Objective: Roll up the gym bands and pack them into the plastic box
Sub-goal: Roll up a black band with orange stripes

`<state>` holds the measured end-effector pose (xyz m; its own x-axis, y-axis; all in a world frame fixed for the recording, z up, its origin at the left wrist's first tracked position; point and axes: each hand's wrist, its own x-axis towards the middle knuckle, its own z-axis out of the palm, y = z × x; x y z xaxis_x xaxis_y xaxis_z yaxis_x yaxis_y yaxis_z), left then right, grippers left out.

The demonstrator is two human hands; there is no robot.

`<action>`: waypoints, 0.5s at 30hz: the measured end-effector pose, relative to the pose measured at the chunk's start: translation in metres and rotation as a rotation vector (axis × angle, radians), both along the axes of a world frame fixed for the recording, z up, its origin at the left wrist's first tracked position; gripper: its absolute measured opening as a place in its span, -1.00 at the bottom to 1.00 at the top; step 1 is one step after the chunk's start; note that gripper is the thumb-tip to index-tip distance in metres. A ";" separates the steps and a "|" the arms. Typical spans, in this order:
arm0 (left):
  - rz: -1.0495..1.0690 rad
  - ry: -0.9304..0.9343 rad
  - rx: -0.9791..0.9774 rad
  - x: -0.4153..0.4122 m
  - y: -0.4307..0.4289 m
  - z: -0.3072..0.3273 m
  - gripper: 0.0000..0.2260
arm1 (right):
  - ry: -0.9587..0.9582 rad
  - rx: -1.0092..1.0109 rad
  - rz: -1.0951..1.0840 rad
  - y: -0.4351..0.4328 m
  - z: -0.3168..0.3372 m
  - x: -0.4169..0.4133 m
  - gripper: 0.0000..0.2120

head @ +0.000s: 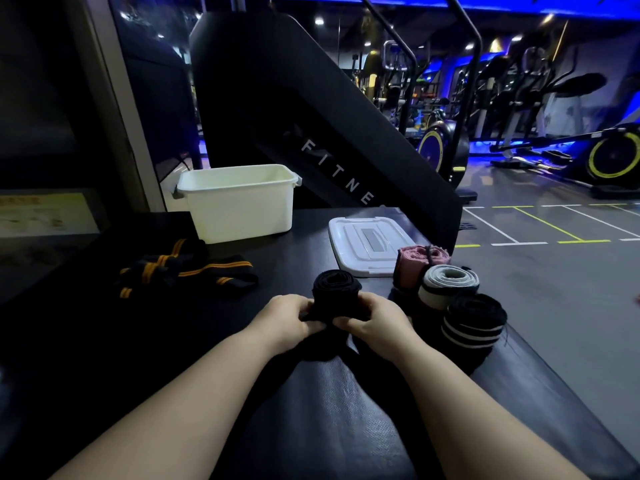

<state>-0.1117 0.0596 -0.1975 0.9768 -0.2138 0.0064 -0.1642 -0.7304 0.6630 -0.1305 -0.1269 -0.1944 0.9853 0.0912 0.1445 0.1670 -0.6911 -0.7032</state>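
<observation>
The left hand and the right hand both pinch a black band roll near the middle of the worktop. A pink roll, a grey roll and a striped roll stand by the right edge. The white plastic box sits by the far edge, with its lid off.

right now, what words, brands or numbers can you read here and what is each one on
"F I T N E": white letters on the black machine panel behind the plastic box; the rest is hidden.
Yellowish sign at the far left: too blurred to read.
Grey patch on the lid: no readable text.
</observation>
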 end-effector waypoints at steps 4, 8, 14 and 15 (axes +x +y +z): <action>0.024 -0.108 0.112 -0.002 -0.004 -0.003 -0.78 | -0.034 -0.034 -0.003 0.002 -0.004 0.001 -0.75; 0.050 -0.232 0.027 -0.006 -0.017 0.000 -0.68 | -0.047 -0.006 -0.063 0.002 -0.010 0.005 -0.76; 0.029 -0.170 -0.128 0.006 -0.040 0.005 -0.75 | -0.026 0.114 -0.203 -0.011 -0.003 0.009 -0.68; 0.033 -0.166 -0.136 0.008 -0.044 0.005 -0.75 | -0.021 0.115 -0.214 -0.013 -0.003 0.010 -0.67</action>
